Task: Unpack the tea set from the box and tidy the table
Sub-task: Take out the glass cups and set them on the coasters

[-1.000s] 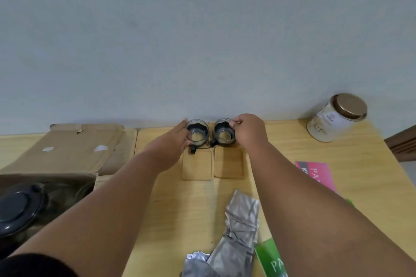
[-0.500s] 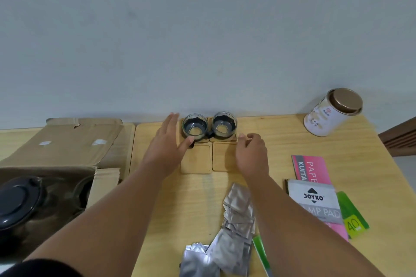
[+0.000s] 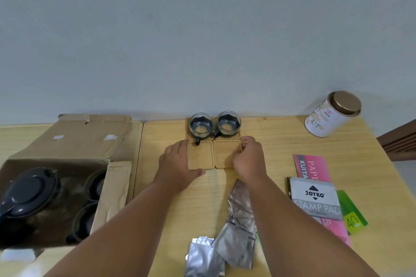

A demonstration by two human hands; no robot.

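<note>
Two glass cups, a left cup (image 3: pixel 201 125) and a right cup (image 3: pixel 229 123), both with dark handles, stand on wooden coasters at the table's back edge. In front of them lie two bare coasters, the left coaster (image 3: pixel 201 156) and the right coaster (image 3: pixel 226 153), side by side. My left hand (image 3: pixel 177 168) lies flat against the left coaster's outer edge. My right hand (image 3: pixel 249 162) rests with bent fingers on the right coaster's outer edge. The open cardboard box (image 3: pixel 112 184) at the left holds a dark teapot (image 3: pixel 29 193) and two more cups (image 3: pixel 94 186).
On the wooden table (image 3: pixel 281 141), silver sachets (image 3: pixel 236 231) lie scattered near my right forearm. A stamp pad box (image 3: pixel 315 202), a pink paper pack (image 3: pixel 313 166) and a green pack (image 3: pixel 353 213) lie at the right. A white tin (image 3: pixel 331 114) stands at the back right.
Both hands let go of the glass cups and drew back toward me. They now rest on the outer edges of the two bare front coasters.
</note>
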